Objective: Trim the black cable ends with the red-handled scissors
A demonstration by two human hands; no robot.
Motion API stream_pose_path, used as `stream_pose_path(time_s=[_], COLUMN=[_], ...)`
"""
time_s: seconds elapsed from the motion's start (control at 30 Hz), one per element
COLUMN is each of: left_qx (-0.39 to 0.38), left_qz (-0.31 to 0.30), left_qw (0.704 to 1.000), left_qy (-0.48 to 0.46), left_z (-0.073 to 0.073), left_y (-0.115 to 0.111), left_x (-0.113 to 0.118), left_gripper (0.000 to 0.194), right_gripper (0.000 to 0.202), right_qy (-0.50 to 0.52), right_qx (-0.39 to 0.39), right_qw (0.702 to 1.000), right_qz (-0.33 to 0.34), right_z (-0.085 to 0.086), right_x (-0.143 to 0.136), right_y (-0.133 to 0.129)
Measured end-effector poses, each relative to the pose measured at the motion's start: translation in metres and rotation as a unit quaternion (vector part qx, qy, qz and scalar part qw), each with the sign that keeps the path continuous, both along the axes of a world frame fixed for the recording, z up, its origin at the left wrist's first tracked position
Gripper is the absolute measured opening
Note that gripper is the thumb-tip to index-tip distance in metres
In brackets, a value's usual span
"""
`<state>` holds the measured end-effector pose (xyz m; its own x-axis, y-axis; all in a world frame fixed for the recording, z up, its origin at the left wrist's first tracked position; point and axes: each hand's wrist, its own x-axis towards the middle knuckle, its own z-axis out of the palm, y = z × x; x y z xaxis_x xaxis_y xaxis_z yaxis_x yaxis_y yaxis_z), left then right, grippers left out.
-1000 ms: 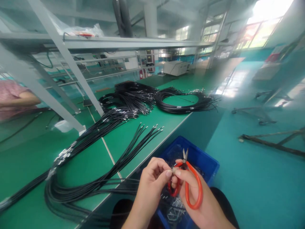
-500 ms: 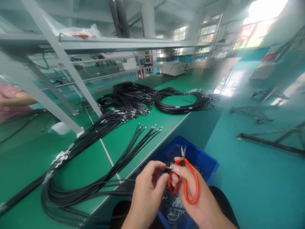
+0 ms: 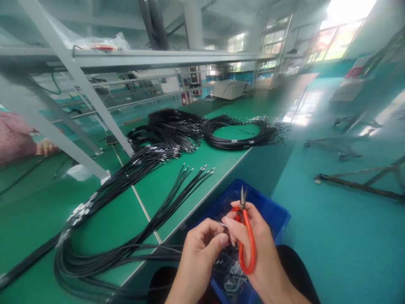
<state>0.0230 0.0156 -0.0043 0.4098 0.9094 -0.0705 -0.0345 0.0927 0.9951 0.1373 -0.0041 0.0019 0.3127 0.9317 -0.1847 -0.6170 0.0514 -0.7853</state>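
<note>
My left hand (image 3: 201,251) is closed in a pinch on a thin, silvery-tipped piece that looks like a cable end (image 3: 223,224); much of it is hidden by fingers. Close against it, my right hand (image 3: 264,253) grips scissors (image 3: 251,240) with red handles, and its thumb and finger reach the same tip. The scissors' blades point up and away, almost closed. Black cables (image 3: 139,253) with silvery tips lie over the table edge and run behind my left hand. Under both hands stands a blue bin (image 3: 281,217) holding clear plastic and small bits.
On the green table (image 3: 101,236) lie a cable bundle (image 3: 126,179), a heap of cables (image 3: 174,122) and a coil (image 3: 230,143). A metal shelf frame (image 3: 85,97) rises at left. Beyond it is another person's hand (image 3: 47,147). A wheeled stand (image 3: 360,185) is at right.
My right hand has turned the scissors, and their blades have come closer together. My fingertips have shifted slightly around the tip. The other person's hand has come into view at left.
</note>
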Motion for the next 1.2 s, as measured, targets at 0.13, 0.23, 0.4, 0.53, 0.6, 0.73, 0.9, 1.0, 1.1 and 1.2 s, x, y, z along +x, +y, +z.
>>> stream_pose_path(time_s=[0.13, 0.23, 0.4, 0.53, 0.6, 0.73, 0.9, 1.0, 1.1, 1.2], left_qx=[-0.010, -0.013, 0.001, 0.038, 0.051, 0.048, -0.021, -0.039, -0.046, -0.054], left_qz=[0.005, 0.019, 0.046, 0.074, 0.079, 0.075, 0.034, 0.029, 0.017, 0.016], left_qw=[1.000, 1.000, 0.998, 0.993, 0.991, 0.991, 0.999, 0.999, 0.999, 0.998], left_qy=[-0.023, -0.004, 0.035, 0.079, 0.099, 0.098, 0.010, -0.010, -0.020, -0.030], left_z=[0.000, -0.002, -0.005, -0.005, -0.003, 0.000, -0.001, -0.003, -0.004, -0.004], left_y=[0.000, 0.002, 0.002, -0.001, -0.003, -0.003, 0.001, 0.003, 0.004, 0.004], left_x=[0.001, 0.000, 0.001, 0.005, 0.007, 0.009, 0.002, -0.002, -0.003, -0.002], left_gripper=[0.018, 0.019, 0.020, 0.017, 0.016, 0.018, 0.021, 0.021, 0.021, 0.021], right_gripper=[0.030, 0.031, 0.029, 0.027, 0.029, 0.032, 0.027, 0.027, 0.029, 0.030], right_qy=[-0.003, -0.098, -0.247, -0.235, -0.217, -0.204, -0.213, -0.253, -0.299, -0.332], right_qx=[0.018, -0.001, 0.008, 0.000, -0.011, -0.012, -0.005, -0.008, 0.028, 0.059], right_qw=[1.000, 0.995, 0.963, 0.968, 0.972, 0.976, 0.974, 0.963, 0.950, 0.940], right_qz=[0.012, -0.023, -0.106, -0.093, -0.085, -0.075, -0.076, -0.097, -0.079, -0.056], right_z=[-0.009, -0.016, -0.013, -0.005, -0.002, 0.000, -0.006, -0.013, -0.017, -0.017], right_x=[0.000, 0.003, 0.006, 0.007, 0.007, 0.006, 0.004, 0.006, 0.009, 0.008], right_y=[-0.005, -0.007, -0.008, -0.007, -0.007, -0.005, -0.005, -0.007, -0.010, -0.010])
